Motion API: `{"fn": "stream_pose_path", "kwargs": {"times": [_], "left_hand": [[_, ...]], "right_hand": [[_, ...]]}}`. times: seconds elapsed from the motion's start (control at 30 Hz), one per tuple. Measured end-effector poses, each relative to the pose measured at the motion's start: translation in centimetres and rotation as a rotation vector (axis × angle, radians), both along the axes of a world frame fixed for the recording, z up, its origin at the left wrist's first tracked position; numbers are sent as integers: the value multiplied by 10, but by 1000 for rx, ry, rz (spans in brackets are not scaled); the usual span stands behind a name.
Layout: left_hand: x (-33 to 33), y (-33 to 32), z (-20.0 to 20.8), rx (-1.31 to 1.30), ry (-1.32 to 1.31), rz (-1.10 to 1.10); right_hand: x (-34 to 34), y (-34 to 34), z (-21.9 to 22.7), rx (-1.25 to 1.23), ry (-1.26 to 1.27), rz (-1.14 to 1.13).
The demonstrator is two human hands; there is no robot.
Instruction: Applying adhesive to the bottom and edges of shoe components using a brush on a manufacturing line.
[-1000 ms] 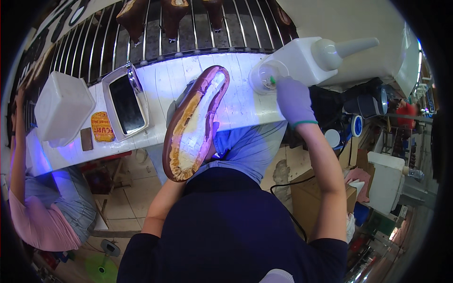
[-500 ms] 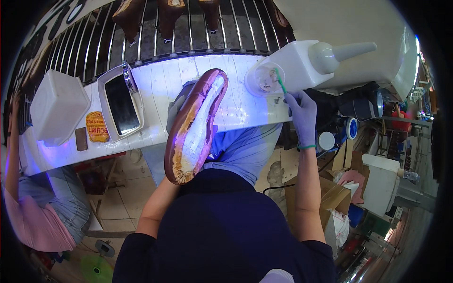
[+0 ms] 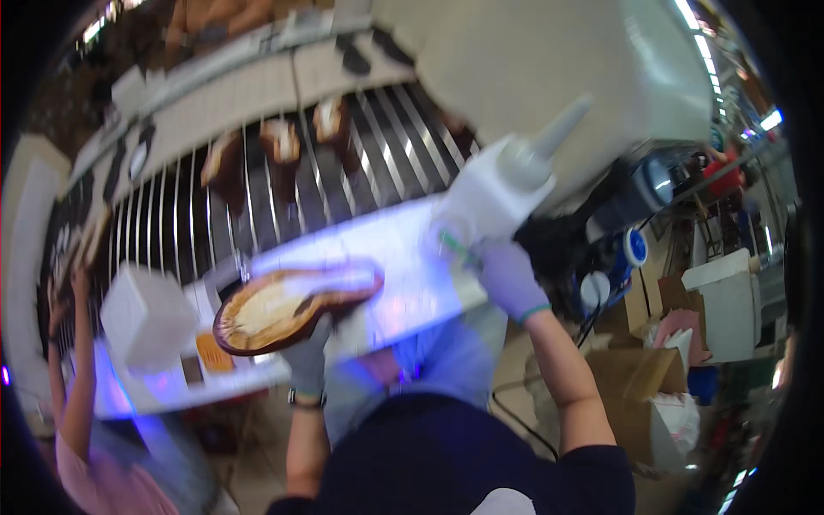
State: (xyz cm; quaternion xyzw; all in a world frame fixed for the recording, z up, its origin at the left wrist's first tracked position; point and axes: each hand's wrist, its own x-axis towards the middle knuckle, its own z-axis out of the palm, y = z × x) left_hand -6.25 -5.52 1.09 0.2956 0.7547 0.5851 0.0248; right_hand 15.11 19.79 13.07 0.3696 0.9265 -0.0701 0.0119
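A brown shoe upper on its last (image 3: 257,318) is held sole side up over the front of the white worktable (image 3: 378,257). Pale coating covers much of its underside. My gloved left hand (image 3: 307,356) grips it from below; the shoe hides part of the fingers. On the right, my gloved right hand (image 3: 512,276) is closed on a small green-handled brush (image 3: 458,249), whose tip points into a whitish cup (image 3: 436,230). Motion blur hides the bristles. Beside the cup lies a white plastic bottle (image 3: 489,193) with a long nozzle, tilted on its side.
Beyond the table runs a metal-rod conveyor (image 3: 300,193) carrying several brown lasted shoes (image 3: 281,144). A white box (image 3: 144,316), a yellow label (image 3: 213,352) and a white tray (image 3: 202,300) are at the left. Another person's arms (image 3: 81,322) reach toward the conveyor. Cardboard boxes (image 3: 631,378) stand right.
The shoe has swung from upright to nearly sideways and moved left with my left hand. My right hand stays by the cup with the brush. The view has shifted, showing more beyond the conveyor.
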Motion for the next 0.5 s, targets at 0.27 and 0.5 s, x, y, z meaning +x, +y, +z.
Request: {"fn": "stream_pose_path", "kwargs": {"times": [0.27,0.5], "left_hand": [[-63,46,39,-141,-313,-209],[-88,43,21,-198,-464,-274]], "right_hand": [[-42,100,225,-386,1063,129],[-79,294,335,922,825,-112]]}}
